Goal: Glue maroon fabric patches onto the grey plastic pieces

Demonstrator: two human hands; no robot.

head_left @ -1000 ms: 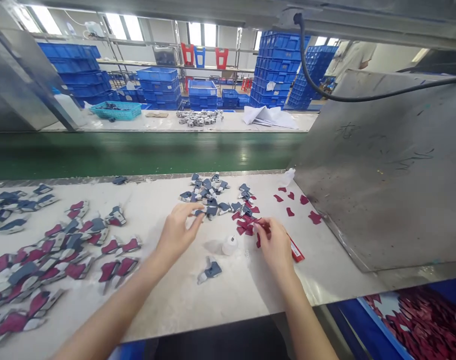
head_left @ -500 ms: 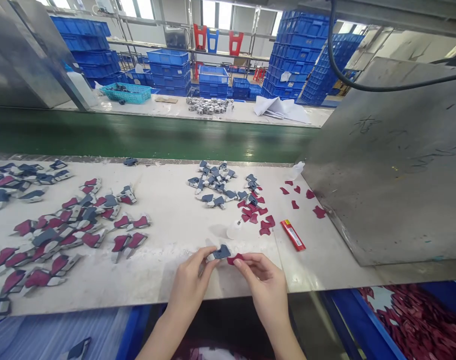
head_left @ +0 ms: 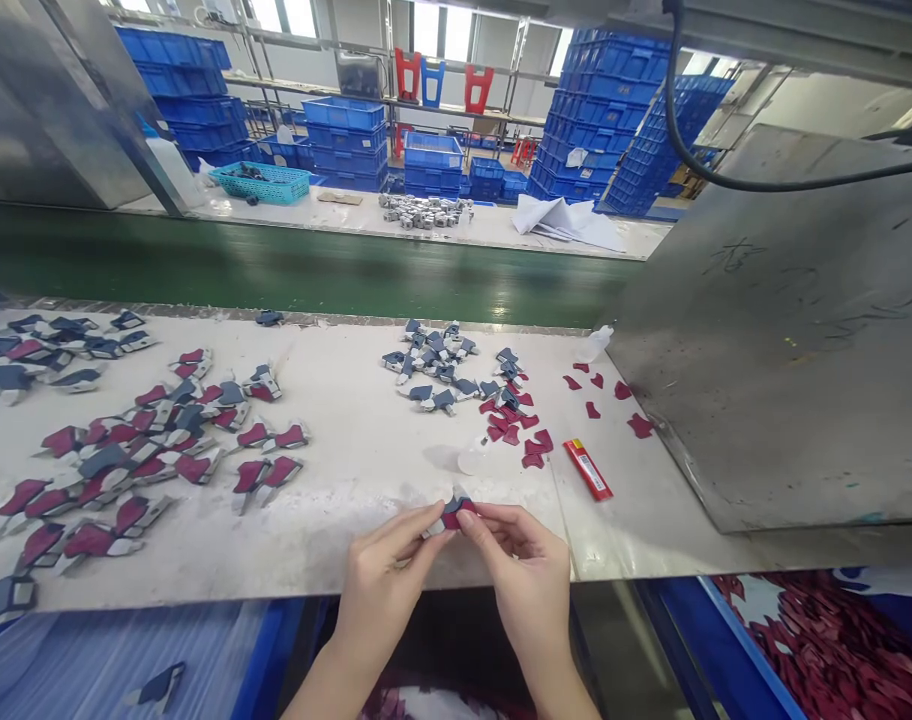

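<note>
Near the front edge of the table, my left hand [head_left: 392,555] pinches a small dark blue-grey and white plastic part [head_left: 458,497]. My right hand [head_left: 527,560] is closed on a flat maroon piece [head_left: 451,519], which lies against the face of that part. Fingertips hide some of both. Just beyond my hands is a small clear bottle [head_left: 472,458] with a dark tip. Loose maroon pieces [head_left: 511,432] lie behind it to the right, beside a pile of blue-grey and white parts [head_left: 435,360].
Many parts with maroon faces [head_left: 193,468] are spread over the left of the table [head_left: 336,400]. A red packet [head_left: 588,469] lies at right, near a metal panel [head_left: 801,350]. A blue bin [head_left: 756,655] of maroon pieces stands below right. A green belt [head_left: 351,270] runs behind.
The maroon piece, held apart from the blue-grey part before, is now against its face. My hands have come closer together. The view has shifted slightly.
</note>
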